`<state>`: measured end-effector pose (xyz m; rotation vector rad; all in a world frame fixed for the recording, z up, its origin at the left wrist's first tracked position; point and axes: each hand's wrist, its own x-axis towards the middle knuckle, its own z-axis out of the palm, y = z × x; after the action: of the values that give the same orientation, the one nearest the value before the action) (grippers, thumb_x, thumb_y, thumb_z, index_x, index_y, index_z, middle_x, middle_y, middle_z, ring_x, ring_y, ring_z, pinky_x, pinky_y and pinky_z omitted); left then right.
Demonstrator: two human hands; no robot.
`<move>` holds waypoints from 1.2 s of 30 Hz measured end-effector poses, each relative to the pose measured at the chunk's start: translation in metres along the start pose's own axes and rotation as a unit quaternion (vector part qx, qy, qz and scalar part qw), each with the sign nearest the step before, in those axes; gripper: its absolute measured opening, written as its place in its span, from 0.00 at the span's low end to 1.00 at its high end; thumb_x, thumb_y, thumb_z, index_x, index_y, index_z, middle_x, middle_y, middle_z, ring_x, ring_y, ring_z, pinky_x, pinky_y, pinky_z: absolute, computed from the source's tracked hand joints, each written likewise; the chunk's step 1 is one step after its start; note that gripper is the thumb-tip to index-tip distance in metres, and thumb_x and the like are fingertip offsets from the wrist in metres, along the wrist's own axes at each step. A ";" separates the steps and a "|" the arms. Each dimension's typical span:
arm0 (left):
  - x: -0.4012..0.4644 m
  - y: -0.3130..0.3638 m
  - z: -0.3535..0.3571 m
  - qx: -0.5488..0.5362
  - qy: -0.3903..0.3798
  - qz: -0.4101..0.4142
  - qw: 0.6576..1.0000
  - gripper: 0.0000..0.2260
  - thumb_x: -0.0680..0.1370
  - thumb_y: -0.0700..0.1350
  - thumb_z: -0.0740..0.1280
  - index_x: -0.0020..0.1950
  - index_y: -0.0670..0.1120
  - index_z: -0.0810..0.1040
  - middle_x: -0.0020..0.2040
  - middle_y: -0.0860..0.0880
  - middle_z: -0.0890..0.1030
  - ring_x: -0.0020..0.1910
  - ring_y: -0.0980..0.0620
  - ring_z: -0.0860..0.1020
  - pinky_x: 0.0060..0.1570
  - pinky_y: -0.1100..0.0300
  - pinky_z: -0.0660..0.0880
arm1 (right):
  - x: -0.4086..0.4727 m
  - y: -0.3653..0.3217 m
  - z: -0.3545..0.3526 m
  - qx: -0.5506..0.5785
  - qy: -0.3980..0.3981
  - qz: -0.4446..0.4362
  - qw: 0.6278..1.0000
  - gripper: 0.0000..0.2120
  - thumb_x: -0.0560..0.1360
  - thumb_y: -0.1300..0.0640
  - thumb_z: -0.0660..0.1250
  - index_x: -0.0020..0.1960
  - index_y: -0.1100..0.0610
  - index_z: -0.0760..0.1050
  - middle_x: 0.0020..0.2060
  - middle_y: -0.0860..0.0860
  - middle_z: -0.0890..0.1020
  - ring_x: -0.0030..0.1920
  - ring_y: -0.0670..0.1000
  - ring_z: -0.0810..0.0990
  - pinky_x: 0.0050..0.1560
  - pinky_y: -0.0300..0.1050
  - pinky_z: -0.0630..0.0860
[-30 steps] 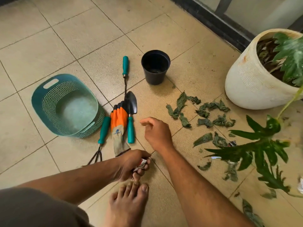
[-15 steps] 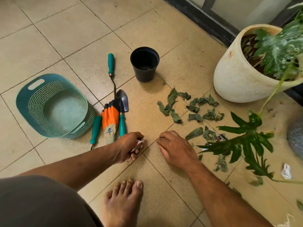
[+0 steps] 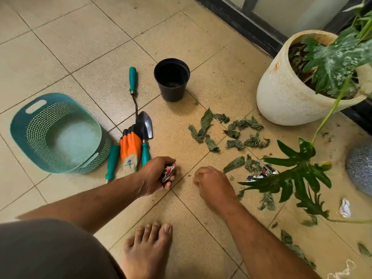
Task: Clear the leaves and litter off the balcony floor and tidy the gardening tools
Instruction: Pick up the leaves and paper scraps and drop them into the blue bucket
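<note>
My left hand (image 3: 156, 175) grips a crumpled red-and-white wrapper (image 3: 167, 173) just above the tiles, right of the tools. My right hand (image 3: 211, 183) hovers beside it with its fingers curled in; nothing shows inside it. Withered green leaves (image 3: 231, 134) lie scattered to the right of both hands, with torn printed litter (image 3: 266, 171) among them. The tools lie in a cluster on the left: an orange glove (image 3: 130, 149), a trowel (image 3: 146, 125), a teal-handled fork (image 3: 112, 161) and a long teal-handled tool (image 3: 132, 79).
A teal basket (image 3: 26, 125) stands at the left, a black pot (image 3: 172, 91) behind the tools. At the right are a white planter (image 3: 281, 97), its drooping leaf (image 3: 298, 174) over the litter, a grey round object (image 3: 360, 168), and a white paper scrap (image 3: 345, 208). My bare foot (image 3: 149, 250) is planted near.
My right hand lifted off the tile and curled its fingers in. The left hand with the wrapper moved forward, away from my foot. The view shifted right.
</note>
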<state>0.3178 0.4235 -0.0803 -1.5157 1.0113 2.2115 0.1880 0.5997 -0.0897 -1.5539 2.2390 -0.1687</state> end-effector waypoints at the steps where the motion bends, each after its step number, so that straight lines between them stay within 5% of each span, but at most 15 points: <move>1: 0.001 0.004 0.000 -0.006 0.000 0.022 1.000 0.11 0.86 0.48 0.63 0.45 0.47 0.77 0.40 0.46 0.83 0.30 0.52 0.76 0.27 0.61 0.71 | 0.006 -0.004 -0.006 0.098 0.019 0.087 0.991 0.09 0.76 0.63 0.74 0.49 0.50 0.88 0.49 0.44 0.86 0.48 0.42 0.82 0.49 0.38 0.83; 3: -0.001 0.000 0.004 0.012 -0.010 -0.002 1.000 0.11 0.86 0.48 0.63 0.48 0.46 0.79 0.43 0.45 0.84 0.31 0.52 0.78 0.26 0.62 0.73 | 0.022 -0.011 -0.018 0.344 0.055 0.250 0.903 0.08 0.75 0.65 0.76 0.48 0.52 0.88 0.44 0.45 0.88 0.43 0.43 0.87 0.49 0.44 0.86; 6: 0.007 -0.002 -0.003 0.026 -0.018 0.001 1.000 0.13 0.87 0.49 0.61 0.59 0.42 0.81 0.48 0.43 0.86 0.34 0.52 0.79 0.27 0.60 0.73 | 0.037 -0.023 -0.042 0.539 0.048 0.278 0.794 0.09 0.73 0.68 0.77 0.49 0.56 0.88 0.42 0.48 0.89 0.45 0.49 0.89 0.52 0.49 0.86; 9: 0.002 0.017 -0.001 -0.004 0.001 0.001 1.000 0.20 0.87 0.52 0.61 0.70 0.39 0.78 0.50 0.42 0.85 0.38 0.49 0.81 0.33 0.58 0.75 | 0.042 -0.041 -0.056 0.521 0.006 0.207 0.828 0.10 0.75 0.69 0.74 0.50 0.56 0.89 0.46 0.49 0.89 0.45 0.48 0.89 0.49 0.45 0.86; 11: -0.012 -0.007 0.003 -0.142 0.016 -0.071 0.987 0.28 0.86 0.65 0.49 0.80 0.52 0.69 0.67 0.47 0.82 0.60 0.47 0.82 0.56 0.52 0.75 | 0.043 -0.049 -0.051 0.452 0.000 0.169 0.876 0.11 0.75 0.67 0.74 0.49 0.53 0.89 0.49 0.45 0.87 0.44 0.44 0.87 0.46 0.41 0.85; 13: -0.031 -0.090 0.014 0.116 0.074 -0.037 0.990 0.34 0.78 0.72 0.28 0.83 0.67 0.46 0.85 0.60 0.59 0.84 0.49 0.60 0.76 0.48 0.55 | 0.041 -0.054 -0.042 0.389 0.006 0.155 0.908 0.11 0.76 0.66 0.74 0.48 0.51 0.89 0.50 0.42 0.83 0.40 0.38 0.84 0.38 0.33 0.82; 15: -0.034 -0.156 0.025 0.248 0.098 -0.028 0.963 0.28 0.80 0.73 0.33 0.81 0.71 0.38 0.86 0.63 0.51 0.86 0.49 0.52 0.78 0.46 0.47 | 0.040 -0.058 -0.037 0.314 0.032 0.161 0.935 0.10 0.75 0.64 0.75 0.47 0.49 0.87 0.48 0.42 0.82 0.36 0.35 0.81 0.33 0.27 0.75; 18: -0.022 -0.168 0.018 0.274 0.106 0.041 0.955 0.24 0.81 0.73 0.49 0.76 0.73 0.63 0.77 0.61 0.75 0.75 0.42 0.75 0.70 0.40 0.64 | 0.042 -0.062 -0.034 0.172 0.086 0.158 0.969 0.08 0.75 0.56 0.76 0.48 0.44 0.80 0.43 0.41 0.83 0.41 0.40 0.79 0.43 0.36 0.75; 21: -0.007 -0.193 0.008 0.277 0.122 0.126 0.945 0.23 0.76 0.72 0.59 0.68 0.66 0.77 0.63 0.55 0.86 0.60 0.39 0.85 0.59 0.39 0.73 | 0.049 -0.055 -0.030 0.259 0.075 0.153 0.951 0.07 0.77 0.56 0.74 0.50 0.44 0.79 0.44 0.40 0.84 0.47 0.42 0.81 0.51 0.46 0.81; 24: -0.009 -0.201 0.013 0.218 0.134 0.123 0.959 0.18 0.80 0.68 0.54 0.64 0.64 0.74 0.58 0.54 0.88 0.58 0.40 0.86 0.60 0.41 0.74 | 0.057 -0.033 -0.038 0.299 0.127 0.168 0.931 0.09 0.79 0.55 0.72 0.55 0.42 0.80 0.54 0.43 0.83 0.52 0.45 0.82 0.47 0.41 0.81; 26: -0.008 -0.117 0.010 0.110 0.075 0.092 0.987 0.19 0.83 0.68 0.49 0.61 0.60 0.73 0.53 0.53 0.89 0.52 0.44 0.88 0.56 0.46 0.77 | 0.072 -0.012 -0.044 0.238 0.169 0.185 0.938 0.14 0.78 0.52 0.72 0.62 0.41 0.76 0.60 0.42 0.79 0.61 0.47 0.78 0.58 0.48 0.79; 28: -0.005 0.002 0.002 -0.026 -0.012 0.009 1.000 0.15 0.84 0.62 0.56 0.49 0.54 0.74 0.38 0.50 0.83 0.33 0.52 0.81 0.38 0.59 0.72 | 0.094 0.009 -0.050 0.192 0.166 0.221 0.942 0.24 0.77 0.48 0.74 0.70 0.41 0.71 0.71 0.45 0.74 0.72 0.51 0.70 0.70 0.59 0.72; 30: 0.020 0.047 -0.007 0.092 0.038 0.032 0.995 0.16 0.86 0.56 0.61 0.40 0.52 0.71 0.31 0.51 0.73 0.26 0.54 0.69 0.26 0.63 0.62 | 0.116 0.027 -0.055 0.145 0.162 0.228 0.949 0.30 0.77 0.45 0.72 0.75 0.43 0.67 0.77 0.48 0.69 0.78 0.54 0.63 0.75 0.63 0.65; 32: 0.009 0.047 -0.004 0.090 -0.029 0.024 0.995 0.18 0.86 0.55 0.62 0.38 0.51 0.71 0.31 0.51 0.71 0.26 0.53 0.67 0.24 0.64 0.60 | 0.135 0.043 -0.056 0.096 0.142 0.219 0.961 0.30 0.79 0.46 0.69 0.79 0.45 0.64 0.80 0.50 0.65 0.81 0.55 0.58 0.78 0.64 0.60; 36: 0.000 0.024 -0.018 0.084 -0.015 -0.039 0.996 0.18 0.86 0.54 0.62 0.37 0.52 0.71 0.32 0.51 0.71 0.27 0.53 0.66 0.24 0.64 0.60 | 0.155 0.069 -0.051 0.105 0.050 0.213 0.970 0.28 0.85 0.47 0.58 0.83 0.42 0.56 0.85 0.53 0.51 0.84 0.59 0.44 0.81 0.67 0.46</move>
<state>0.3165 0.3940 -0.0743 -1.4210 1.0788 2.0345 0.0623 0.4759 -0.1063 -0.9505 2.4806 -0.3497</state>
